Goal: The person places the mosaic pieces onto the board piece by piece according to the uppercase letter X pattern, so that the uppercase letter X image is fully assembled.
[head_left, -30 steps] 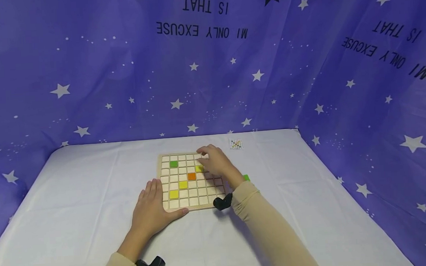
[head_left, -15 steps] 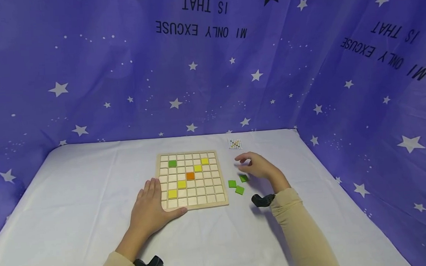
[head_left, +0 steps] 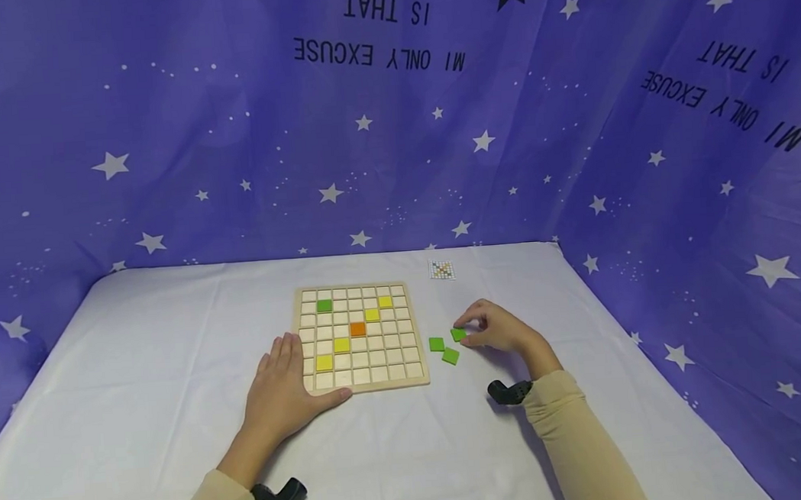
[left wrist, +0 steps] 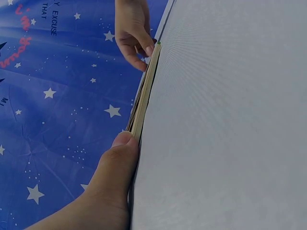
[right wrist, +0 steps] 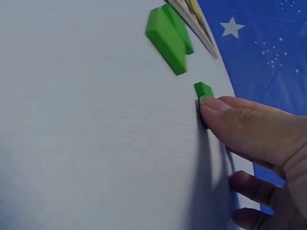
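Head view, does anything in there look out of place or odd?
Yes: the black lettering on the star-patterned backdrop is upside down, as if hung inverted. Nothing looks spilled or damaged; the right hand pinches one of three green tiles beside the board.

This is a curtained-off nook; which kind of building holds it cannot be told. A purple curtain [head_left: 230, 161] printed with white stars [head_left: 330, 194] and upside-down words [head_left: 333, 54] fills the top and both sides of the head view, around a white tablecloth [head_left: 172, 348] spread across the lower middle.
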Tool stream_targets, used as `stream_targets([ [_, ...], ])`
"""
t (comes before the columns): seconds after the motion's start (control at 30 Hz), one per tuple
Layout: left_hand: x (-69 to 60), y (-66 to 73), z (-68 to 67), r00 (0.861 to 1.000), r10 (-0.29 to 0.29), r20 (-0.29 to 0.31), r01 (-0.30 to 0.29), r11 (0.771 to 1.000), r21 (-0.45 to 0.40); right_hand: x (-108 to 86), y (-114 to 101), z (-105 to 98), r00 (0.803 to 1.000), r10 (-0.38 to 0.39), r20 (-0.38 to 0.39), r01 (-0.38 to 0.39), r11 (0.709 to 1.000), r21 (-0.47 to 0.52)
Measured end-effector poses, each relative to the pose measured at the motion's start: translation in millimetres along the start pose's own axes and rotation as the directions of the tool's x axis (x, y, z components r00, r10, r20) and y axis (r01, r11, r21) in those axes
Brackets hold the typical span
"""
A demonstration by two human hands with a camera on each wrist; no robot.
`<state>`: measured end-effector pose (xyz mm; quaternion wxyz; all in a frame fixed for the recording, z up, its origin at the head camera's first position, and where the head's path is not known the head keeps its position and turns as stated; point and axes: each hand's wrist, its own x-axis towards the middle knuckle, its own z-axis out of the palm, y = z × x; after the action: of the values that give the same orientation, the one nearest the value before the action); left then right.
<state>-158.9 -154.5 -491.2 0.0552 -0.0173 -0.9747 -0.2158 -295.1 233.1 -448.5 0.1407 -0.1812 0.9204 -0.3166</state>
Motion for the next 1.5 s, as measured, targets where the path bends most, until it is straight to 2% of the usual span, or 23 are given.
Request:
stream_targets([
  [0.17,-0.2,1.5,-1.1,1.000,-0.003,0.005,0.003,1.000,-0.006,2.3,-1.1,5.5,0.998,0.016,-0.057,-0.016,1.000,-0.003],
  [0.33,-0.5,1.5,-1.8,1.000,-0.003,0.007,0.003,1.000,0.001,9.1,-7.9,9.7,0.995,0.029,-0.095,-0.024,0.999,0.047],
  [0.43,-0.7,1.1,-1.5,1.000,-0.003,0.009,0.003,1.000,0.001,15.7,-18.0,13.3,0.989,0.038,-0.145,-0.025,0.996,0.086],
  [0.63,-0.6,2.3,-2.5,1.000,0.001,0.011,-0.001,1.000,-0.008,35.1,-49.4,26.6,0.976,-0.036,-0.215,0.063,0.991,0.120],
  [0.9,-0.7,2.5,-3.1,1.000,-0.005,0.019,0.005,1.000,-0.006,59.6,-100.5,64.6,0.974,-0.110,-0.200,0.141,0.979,0.149],
  [1.13,-0.4,0.8,-2.4,1.000,-0.004,0.020,0.004,1.000,-0.008,80.0,-132.9,95.0,0.975,-0.167,-0.148,0.182,0.979,0.096],
  [1.33,0.0,-1.1,-1.2,1.000,-0.001,0.019,0.001,1.000,-0.010,89.9,-152.2,109.3,0.969,-0.204,-0.138,0.211,0.977,0.035],
  [1.5,0.4,-1.1,-1.5,1.000,0.000,0.016,0.000,1.000,-0.008,93.2,-157.0,115.7,0.971,-0.200,-0.130,0.199,0.980,-0.021],
])
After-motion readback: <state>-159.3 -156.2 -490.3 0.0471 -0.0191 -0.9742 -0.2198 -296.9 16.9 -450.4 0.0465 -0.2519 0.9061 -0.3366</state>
